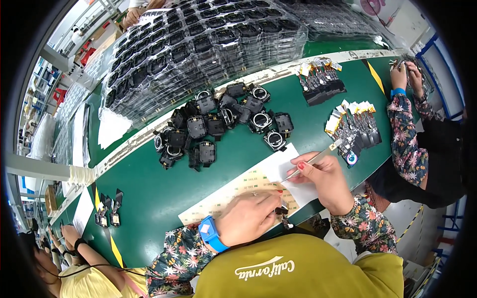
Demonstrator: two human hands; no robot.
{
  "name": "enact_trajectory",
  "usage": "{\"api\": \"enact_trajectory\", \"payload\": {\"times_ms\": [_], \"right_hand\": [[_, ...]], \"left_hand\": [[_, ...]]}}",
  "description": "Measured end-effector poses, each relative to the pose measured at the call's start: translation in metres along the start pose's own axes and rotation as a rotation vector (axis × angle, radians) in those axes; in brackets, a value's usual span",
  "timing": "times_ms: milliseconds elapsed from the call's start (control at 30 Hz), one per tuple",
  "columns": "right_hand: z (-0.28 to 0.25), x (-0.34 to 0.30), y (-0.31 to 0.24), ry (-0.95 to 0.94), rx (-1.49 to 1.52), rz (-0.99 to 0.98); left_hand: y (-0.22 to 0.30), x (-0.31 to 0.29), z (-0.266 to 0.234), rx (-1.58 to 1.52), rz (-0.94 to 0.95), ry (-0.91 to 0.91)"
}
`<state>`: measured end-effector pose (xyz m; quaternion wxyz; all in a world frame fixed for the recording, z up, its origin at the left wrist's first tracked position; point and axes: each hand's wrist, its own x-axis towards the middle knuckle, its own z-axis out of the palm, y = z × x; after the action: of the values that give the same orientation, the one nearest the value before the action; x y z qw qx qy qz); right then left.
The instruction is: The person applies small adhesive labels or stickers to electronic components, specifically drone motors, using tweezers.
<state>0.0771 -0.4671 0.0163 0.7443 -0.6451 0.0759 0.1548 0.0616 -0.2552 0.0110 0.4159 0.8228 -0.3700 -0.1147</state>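
While the left hand [247, 217] presses down on a long sheet of small adhesive pads [233, 191], its fingers curl around a small black part [281, 211] pinched at the sheet's near edge. A blue wrist strap [211, 234] circles that wrist. Just to the right, the right hand [323, 177] grips a pair of tweezers [313, 160], fingers closed narrow around the shaft; the tips point down-left and meet the sheet between the two hands, close to the left fingertips. A white sheet of paper [283, 161] lies partly under the adhesive sheet and beneath the right hand. Both rest on the green table [149, 188]. Beyond the hands, well apart from them, a heap of black square housings [218, 124] lies across the middle of the table, with stacked clear trays [198, 44] of the same parts behind. To the right, two clusters of small flex parts [355, 124] sit near another person's hands [405, 74].
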Motion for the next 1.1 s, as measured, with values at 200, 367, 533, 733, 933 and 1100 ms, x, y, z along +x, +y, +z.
{"api": "enact_trajectory", "payload": {"times_ms": [200, 367, 533, 733, 933, 1100], "right_hand": [[0.011, 0.001, -0.012, 0.040, 0.291, -0.036], [0.008, 0.000, -0.005, 0.048, -0.064, -0.299], [0.004, -0.003, 0.005, 0.038, -0.286, -0.288], [0.006, 0.001, 0.008, 0.024, -0.195, -0.238], [0.010, 0.005, -0.002, -0.020, 0.199, -0.007], [0.016, 0.003, -0.014, 0.000, 0.428, -0.035]], "left_hand": [[-0.001, -0.003, 0.002, -0.188, -0.061, 0.093], [0.002, -0.008, -0.001, -0.358, -0.210, 0.238], [0.002, -0.004, 0.004, -0.226, -0.065, 0.123], [0.001, -0.002, 0.009, -0.037, 0.005, 0.096], [0.004, -0.001, 0.007, -0.018, -0.019, 0.091], [0.003, -0.006, 0.004, -0.387, -0.241, 0.237]]}}
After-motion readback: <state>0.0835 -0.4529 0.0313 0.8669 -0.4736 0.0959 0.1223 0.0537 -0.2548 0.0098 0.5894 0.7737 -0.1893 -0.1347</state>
